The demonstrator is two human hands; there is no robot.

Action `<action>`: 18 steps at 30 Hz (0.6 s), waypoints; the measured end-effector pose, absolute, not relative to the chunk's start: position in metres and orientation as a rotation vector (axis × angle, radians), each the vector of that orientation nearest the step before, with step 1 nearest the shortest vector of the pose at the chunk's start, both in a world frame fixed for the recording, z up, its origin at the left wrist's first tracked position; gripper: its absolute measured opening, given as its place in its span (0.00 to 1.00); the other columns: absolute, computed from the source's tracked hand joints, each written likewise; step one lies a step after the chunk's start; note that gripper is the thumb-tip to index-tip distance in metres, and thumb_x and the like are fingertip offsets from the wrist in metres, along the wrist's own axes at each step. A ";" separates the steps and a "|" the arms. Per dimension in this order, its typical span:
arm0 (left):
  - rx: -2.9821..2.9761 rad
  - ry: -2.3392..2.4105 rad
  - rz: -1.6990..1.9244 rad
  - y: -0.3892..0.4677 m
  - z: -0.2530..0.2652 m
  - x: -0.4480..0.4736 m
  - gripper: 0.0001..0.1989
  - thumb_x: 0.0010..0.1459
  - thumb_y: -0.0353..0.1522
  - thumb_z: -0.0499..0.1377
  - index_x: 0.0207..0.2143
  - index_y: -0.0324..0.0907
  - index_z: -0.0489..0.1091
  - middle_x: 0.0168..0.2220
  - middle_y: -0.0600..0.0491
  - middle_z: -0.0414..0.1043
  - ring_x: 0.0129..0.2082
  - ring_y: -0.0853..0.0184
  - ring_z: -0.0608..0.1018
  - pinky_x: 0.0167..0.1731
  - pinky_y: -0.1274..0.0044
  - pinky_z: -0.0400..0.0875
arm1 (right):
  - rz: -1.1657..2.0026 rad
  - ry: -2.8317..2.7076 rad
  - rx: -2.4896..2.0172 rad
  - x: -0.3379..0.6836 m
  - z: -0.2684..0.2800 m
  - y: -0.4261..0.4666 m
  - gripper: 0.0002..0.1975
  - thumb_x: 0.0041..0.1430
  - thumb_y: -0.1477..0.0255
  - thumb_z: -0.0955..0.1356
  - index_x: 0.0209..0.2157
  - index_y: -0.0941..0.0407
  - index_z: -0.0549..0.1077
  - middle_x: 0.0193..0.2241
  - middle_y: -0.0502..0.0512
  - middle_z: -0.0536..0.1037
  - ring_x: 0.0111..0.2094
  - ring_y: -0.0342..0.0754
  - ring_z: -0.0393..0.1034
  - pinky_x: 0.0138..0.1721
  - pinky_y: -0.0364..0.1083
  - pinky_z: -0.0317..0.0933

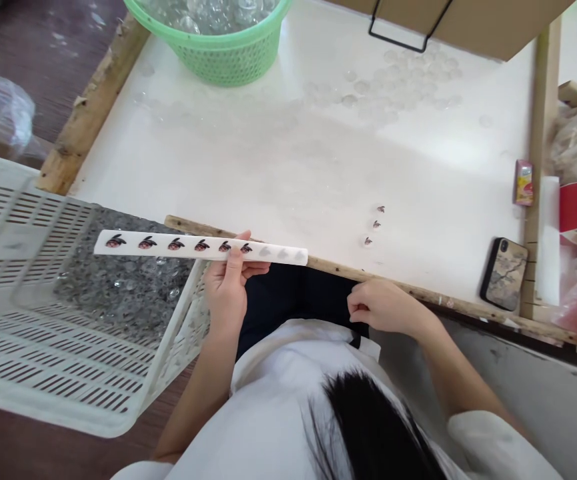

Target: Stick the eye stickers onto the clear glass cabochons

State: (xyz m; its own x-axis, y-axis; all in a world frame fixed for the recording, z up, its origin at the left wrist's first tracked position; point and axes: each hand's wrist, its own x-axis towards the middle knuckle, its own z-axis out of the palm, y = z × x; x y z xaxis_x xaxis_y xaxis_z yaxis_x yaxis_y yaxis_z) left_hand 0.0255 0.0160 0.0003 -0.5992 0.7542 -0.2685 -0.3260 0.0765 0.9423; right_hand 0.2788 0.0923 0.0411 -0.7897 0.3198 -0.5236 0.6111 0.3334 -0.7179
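Note:
My left hand grips a long white strip of stickers near its right half, thumb on top. Several dark bird-like or eye-like prints run along the strip, and its right end carries only faint grey marks. At the table's front edge, my right hand is closed with its fingers curled; whether anything is in them is hidden. On the white table ahead of it lie three small stickers of the same print, in a short row.
A green basket of clear round pieces stands at the back left. Flat clear discs lie near a cardboard box. A white crate with clear pieces stands left. A phone and a small pink packet lie right. Wooden rails edge the table.

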 end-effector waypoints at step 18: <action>0.700 1.559 1.471 0.008 0.006 0.042 0.24 0.62 0.41 0.58 0.58 0.44 0.67 0.44 0.49 0.78 0.33 0.64 0.81 0.34 0.73 0.78 | -2.013 2.683 1.060 0.163 0.035 0.117 0.06 0.62 0.74 0.65 0.39 0.54 0.73 0.33 0.50 0.77 0.34 0.44 0.71 0.35 0.42 0.64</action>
State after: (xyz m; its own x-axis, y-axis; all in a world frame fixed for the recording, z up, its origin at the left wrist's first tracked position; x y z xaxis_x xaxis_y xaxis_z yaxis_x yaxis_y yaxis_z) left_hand 0.0420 0.0076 0.0062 -0.4746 0.8558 -0.2058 -0.1553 0.1487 0.9766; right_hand 0.1635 0.1172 0.0353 -0.7549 0.6537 -0.0529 0.2336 0.1926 -0.9531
